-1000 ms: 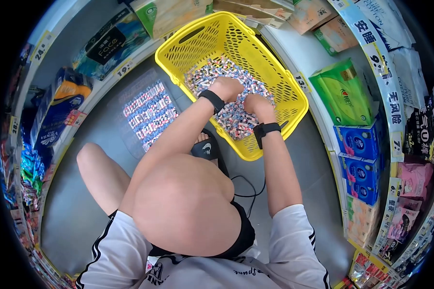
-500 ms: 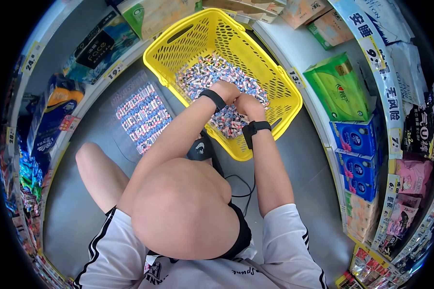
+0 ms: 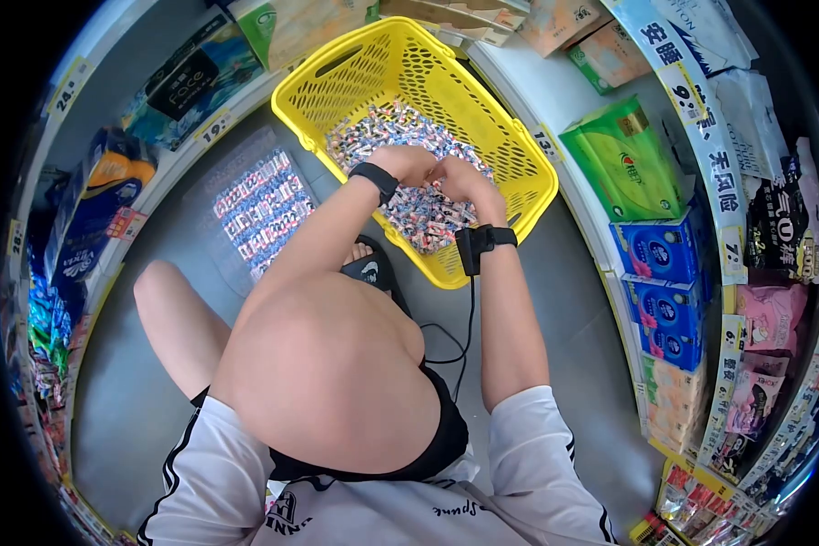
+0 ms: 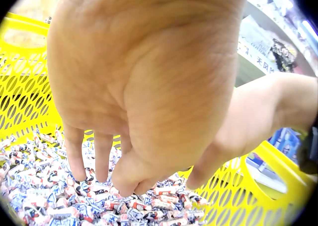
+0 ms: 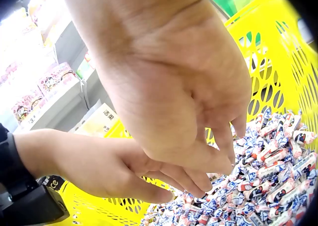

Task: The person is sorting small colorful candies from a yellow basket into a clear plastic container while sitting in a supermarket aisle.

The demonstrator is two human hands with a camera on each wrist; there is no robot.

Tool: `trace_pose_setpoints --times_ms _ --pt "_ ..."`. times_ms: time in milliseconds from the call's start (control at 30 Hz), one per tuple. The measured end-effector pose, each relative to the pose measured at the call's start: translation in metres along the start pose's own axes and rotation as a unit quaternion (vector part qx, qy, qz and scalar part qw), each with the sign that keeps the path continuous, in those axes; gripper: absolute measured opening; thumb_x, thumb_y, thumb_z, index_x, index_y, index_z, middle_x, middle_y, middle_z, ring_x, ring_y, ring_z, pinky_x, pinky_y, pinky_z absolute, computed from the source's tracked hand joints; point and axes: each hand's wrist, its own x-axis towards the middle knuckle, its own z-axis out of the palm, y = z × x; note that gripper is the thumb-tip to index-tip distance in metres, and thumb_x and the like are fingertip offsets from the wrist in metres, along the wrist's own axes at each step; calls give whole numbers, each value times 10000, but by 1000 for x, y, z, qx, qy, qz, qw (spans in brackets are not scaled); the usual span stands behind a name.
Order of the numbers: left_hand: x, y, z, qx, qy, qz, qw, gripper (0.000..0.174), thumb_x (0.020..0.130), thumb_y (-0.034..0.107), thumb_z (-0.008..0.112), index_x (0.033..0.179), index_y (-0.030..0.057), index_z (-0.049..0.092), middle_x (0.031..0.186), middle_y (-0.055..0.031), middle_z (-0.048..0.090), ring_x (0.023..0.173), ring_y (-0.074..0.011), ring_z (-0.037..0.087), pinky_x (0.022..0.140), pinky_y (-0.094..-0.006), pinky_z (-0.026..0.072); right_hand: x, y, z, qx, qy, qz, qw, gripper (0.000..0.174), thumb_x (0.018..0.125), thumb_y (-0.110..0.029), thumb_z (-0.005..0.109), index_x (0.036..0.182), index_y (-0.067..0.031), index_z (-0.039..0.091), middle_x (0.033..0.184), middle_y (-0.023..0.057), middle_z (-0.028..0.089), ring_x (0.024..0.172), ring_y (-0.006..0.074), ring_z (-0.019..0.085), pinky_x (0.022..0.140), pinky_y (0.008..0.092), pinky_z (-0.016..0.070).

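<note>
The yellow basket (image 3: 541, 205) on the floor holds a heap of small twist-wrapped candies (image 3: 355, 141) in white, blue and red. Over the middle of the heap, my left hand (image 3: 405, 166) reaches down with fingers extended, their tips at the candies in the left wrist view. My right hand (image 3: 469, 182) meets it from the right, its thumb (image 5: 208, 159) lying beside bent fingers. The hands overlap in both wrist views; whether the right one pinches a candy I cannot tell. More candies (image 3: 268, 205) lie in neat rows on a clear sheet left of the basket.
Shelves line both sides, with a green tissue pack (image 3: 623, 159) and blue packs (image 3: 664, 318) on the right and a dark blue pack (image 3: 100, 200) on the left. A sandalled foot (image 3: 373, 268) stands beside the basket. A black cable (image 3: 464, 350) runs from the right wrist.
One second ago the hands were apart in the heap. They came together and now sit slightly further left over the candies. The head view has shifted a little.
</note>
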Motion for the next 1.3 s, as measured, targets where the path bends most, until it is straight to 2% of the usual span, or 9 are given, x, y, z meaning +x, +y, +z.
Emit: trace_pose_setpoints --times_ms 167,300,400,433,533,833,967,1200,1300 --pt "-38 1 -7 -6 97 -37 995 202 806 30 688 994 22 762 998 -205 761 961 -394 740 800 -478 584 -11 -21 3 1 97 -90 991 459 750 137 596 1117 -41 807 1153 171 783 1130 307 735 993 392 562" --pt "-71 -12 0 -26 220 -7 975 152 813 -1 666 939 30 745 988 -197 742 985 -396 725 831 -473 574 -13 -42 7 32 160 -154 974 227 792 74 692 911 -51 839 974 221 783 962 353 768 909 426 597" --pt "-105 -12 -5 -35 284 34 958 110 814 7 665 900 32 728 944 -187 723 969 -396 711 825 -485 561 -31 -70 5 38 189 -184 964 158 803 27 740 906 -47 835 949 197 788 916 335 775 872 412 602" --pt "-115 -15 -7 -31 281 31 959 127 858 37 698 984 40 713 1022 -161 701 1029 -375 683 870 -481 536 -34 -77 7 35 202 -222 953 118 815 -4 767 914 -38 821 930 180 787 887 328 774 841 408 600" --pt "-152 -12 -6 -38 355 53 933 94 872 32 684 965 37 696 1036 -160 699 1014 -379 683 871 -480 538 -42 -105 12 46 225 -264 937 92 830 4 756 905 -23 802 896 188 776 878 325 771 816 410 596" --pt "-231 -25 21 6 502 -53 863 273 905 106 737 1090 30 551 1029 -216 705 1024 -436 667 829 -529 535 -43 -177 40 87 146 -373 912 215 892 37 731 1067 5 609 978 213 770 973 368 767 841 438 600" --pt "-254 -34 49 -74 529 -111 838 280 934 107 730 1115 23 534 1068 -237 720 1026 -460 670 812 -536 541 -27 -197 65 -13 136 -410 902 220 908 -36 726 1090 -14 605 1009 223 758 968 423 727 823 478 584" --pt "-269 -68 103 -139 573 -125 798 267 946 68 709 1141 7 538 1059 -250 714 1001 -478 671 806 -535 543 4 -218 111 -86 114 -436 889 215 890 -103 764 1059 -29 654 966 198 765 946 410 729 798 496 578" --pt "-273 -81 123 -175 554 -177 795 204 951 85 704 1116 -5 624 1052 -234 704 1000 -457 671 830 -526 539 14 -227 124 -101 80 -429 894 177 885 -140 775 1016 -39 710 947 182 767 918 394 736 796 492 580"
